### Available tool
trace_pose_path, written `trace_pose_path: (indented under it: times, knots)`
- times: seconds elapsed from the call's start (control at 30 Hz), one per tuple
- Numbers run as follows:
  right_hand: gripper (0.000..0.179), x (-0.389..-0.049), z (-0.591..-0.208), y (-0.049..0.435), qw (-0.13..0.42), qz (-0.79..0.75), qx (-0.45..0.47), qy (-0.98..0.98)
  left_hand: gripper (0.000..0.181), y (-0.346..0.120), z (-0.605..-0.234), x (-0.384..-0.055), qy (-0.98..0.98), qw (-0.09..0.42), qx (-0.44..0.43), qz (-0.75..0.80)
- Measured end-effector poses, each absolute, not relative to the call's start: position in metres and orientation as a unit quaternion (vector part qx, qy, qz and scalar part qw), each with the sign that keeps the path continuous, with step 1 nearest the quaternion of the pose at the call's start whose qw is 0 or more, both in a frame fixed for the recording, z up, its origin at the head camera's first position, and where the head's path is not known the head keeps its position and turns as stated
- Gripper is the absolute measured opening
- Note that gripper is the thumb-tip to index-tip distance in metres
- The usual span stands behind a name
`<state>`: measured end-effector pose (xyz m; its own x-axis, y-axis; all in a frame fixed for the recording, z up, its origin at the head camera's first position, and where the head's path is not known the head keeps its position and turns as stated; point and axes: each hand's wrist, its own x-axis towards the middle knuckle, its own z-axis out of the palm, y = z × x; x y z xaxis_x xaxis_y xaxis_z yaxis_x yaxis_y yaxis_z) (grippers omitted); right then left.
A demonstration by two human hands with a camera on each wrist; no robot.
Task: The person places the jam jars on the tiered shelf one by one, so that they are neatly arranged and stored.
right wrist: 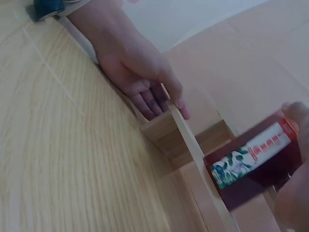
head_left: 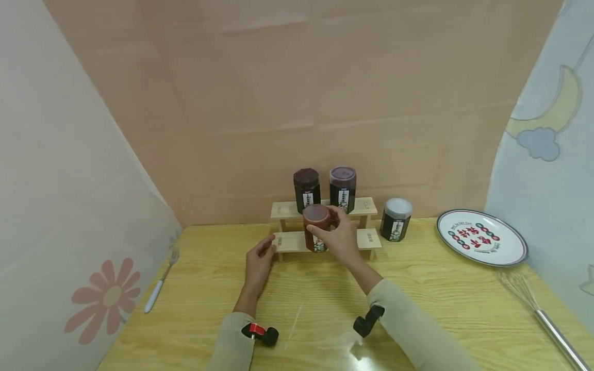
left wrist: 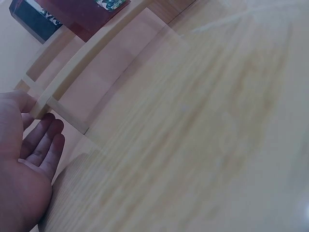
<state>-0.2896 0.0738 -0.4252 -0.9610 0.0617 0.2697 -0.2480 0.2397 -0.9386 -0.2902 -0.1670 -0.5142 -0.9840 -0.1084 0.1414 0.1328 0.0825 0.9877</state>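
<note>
A two-tier wooden rack [head_left: 292, 242] stands against the back wall. My right hand [head_left: 344, 241] grips a reddish-brown jar [head_left: 317, 213] around its sides, fingers behind and thumb in front. The jar is upright at the middle of the lower tier, its base right at the board in the right wrist view. My left hand [head_left: 258, 264] pinches the left end of the lower board, with the other fingers curled beneath it in the left wrist view. On the upper tier stand a dark-lidded jar [head_left: 307, 186] and a purple-lidded jar [head_left: 343, 184].
A white-lidded jar [head_left: 396, 219] stands on the table just right of the rack. Farther right are a white plate [head_left: 501, 251] with red lettering and a metal whisk [head_left: 552, 327]. A fork [head_left: 160, 283] lies near the left edge of the wood-grain table [head_left: 204, 288].
</note>
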Motion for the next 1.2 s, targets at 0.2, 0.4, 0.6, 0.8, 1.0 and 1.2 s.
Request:
trace_pose_path:
  times: [0.2, 0.4, 0.6, 0.8, 1.0, 1.2]
  knots:
    - [0.069, -0.291, -0.425, 0.094, 0.061, 0.65, 0.134, -0.746, 0.038, -0.168, -0.512, -0.288, -0.739, 0.083, -0.009, -0.669]
    - [0.065, -0.297, -0.432, 0.095, 0.057, 0.664, 0.145, -0.731, 0.037, -0.172, -0.517, -0.29, -0.747, 0.085, -0.01, -0.659]
    - [0.066, -0.3, -0.432, 0.089, 0.072, 0.662, 0.151, -0.73, 0.036, -0.17, -0.516, -0.293, -0.741, 0.09, -0.003, -0.666]
    - [0.067, -0.301, -0.431, 0.085, 0.069, 0.657, 0.148, -0.736, 0.036, -0.167, -0.517, -0.292, -0.738, 0.09, -0.002, -0.669]
    - [0.067, -0.303, -0.431, 0.084, 0.072, 0.654, 0.151, -0.738, 0.036, -0.166, -0.517, -0.293, -0.737, 0.096, -0.009, -0.669]
    - [0.066, -0.305, -0.432, 0.082, 0.069, 0.656, 0.149, -0.737, 0.035, -0.166, -0.515, -0.293, -0.737, 0.103, -0.001, -0.669]
